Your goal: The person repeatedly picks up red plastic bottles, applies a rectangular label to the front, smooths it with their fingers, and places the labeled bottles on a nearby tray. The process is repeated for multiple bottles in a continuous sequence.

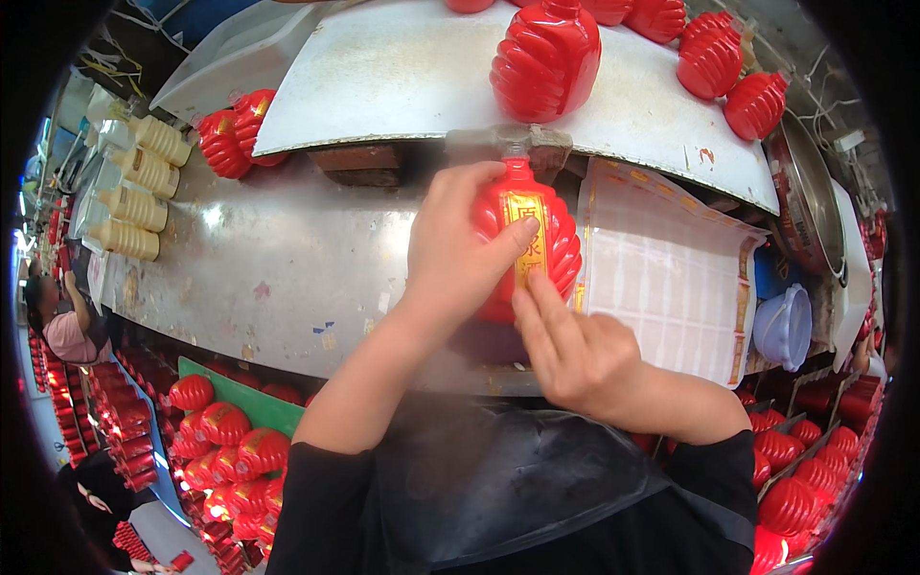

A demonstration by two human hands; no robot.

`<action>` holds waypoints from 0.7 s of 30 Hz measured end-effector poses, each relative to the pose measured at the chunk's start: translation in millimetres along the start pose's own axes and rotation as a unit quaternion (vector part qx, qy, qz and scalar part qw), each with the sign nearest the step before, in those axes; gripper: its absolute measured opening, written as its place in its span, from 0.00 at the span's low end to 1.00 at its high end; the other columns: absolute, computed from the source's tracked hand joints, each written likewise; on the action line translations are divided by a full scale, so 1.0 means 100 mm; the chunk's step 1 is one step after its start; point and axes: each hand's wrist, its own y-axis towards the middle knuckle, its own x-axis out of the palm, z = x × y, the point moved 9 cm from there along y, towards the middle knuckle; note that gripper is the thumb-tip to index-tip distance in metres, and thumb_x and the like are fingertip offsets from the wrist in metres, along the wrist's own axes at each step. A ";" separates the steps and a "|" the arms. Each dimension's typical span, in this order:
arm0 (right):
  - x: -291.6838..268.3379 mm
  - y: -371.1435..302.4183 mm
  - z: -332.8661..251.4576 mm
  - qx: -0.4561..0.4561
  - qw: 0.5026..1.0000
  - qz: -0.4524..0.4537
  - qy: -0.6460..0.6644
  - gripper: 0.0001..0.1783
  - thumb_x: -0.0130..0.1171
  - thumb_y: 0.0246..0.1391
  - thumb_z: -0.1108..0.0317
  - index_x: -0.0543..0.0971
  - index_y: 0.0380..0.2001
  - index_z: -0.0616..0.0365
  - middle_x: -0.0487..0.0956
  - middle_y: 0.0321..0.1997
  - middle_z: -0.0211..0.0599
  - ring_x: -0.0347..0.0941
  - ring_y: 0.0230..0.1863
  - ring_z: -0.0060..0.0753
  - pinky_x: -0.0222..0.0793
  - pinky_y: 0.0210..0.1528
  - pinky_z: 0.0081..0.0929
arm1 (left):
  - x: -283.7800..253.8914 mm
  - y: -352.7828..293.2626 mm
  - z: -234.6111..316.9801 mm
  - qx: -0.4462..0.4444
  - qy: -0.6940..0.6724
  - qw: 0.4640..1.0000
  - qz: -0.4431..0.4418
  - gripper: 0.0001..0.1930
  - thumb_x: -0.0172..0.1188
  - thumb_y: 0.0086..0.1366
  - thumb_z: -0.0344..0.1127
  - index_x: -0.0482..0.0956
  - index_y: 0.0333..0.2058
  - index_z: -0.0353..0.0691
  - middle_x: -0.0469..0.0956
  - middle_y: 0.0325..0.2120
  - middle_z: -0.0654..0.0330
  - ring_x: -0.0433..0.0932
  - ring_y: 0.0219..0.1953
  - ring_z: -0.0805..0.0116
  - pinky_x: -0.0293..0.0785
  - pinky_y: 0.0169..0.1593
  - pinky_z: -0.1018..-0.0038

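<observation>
A red bottle (567,251) with swirled ribs lies tilted over the metal table, its neck pointing away from me. My left hand (465,230) is wrapped round its left side near the neck, the thumb resting on a gold label (530,213) with red characters. Two fingers of my right hand (575,350), held together, press the label's lower end against the bottle; the other fingers are curled in. Right beside the bottle is a pale label sheet (661,278) with gold pieces along its edges.
A raised white board (383,72) on bricks bears several red bottles (546,62). Cream bottles (144,172) stand in a row at left on the metal table (268,278). A lilac bucket (783,328) stands at right. Red bottles (225,422) fill crates below; a person (72,326) is far left.
</observation>
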 end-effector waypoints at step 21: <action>0.61 0.22 1.15 0.238 0.873 -0.005 0.426 0.23 0.70 0.55 0.66 0.85 0.55 0.52 0.72 0.32 0.36 0.72 0.33 0.33 0.70 0.37 0.29 | 0.00 -0.34 0.08 0.132 0.108 0.985 -0.012 0.48 0.78 0.52 0.47 0.65 0.67 0.34 0.67 0.65 0.40 0.67 0.67 0.40 0.64 0.70 0.53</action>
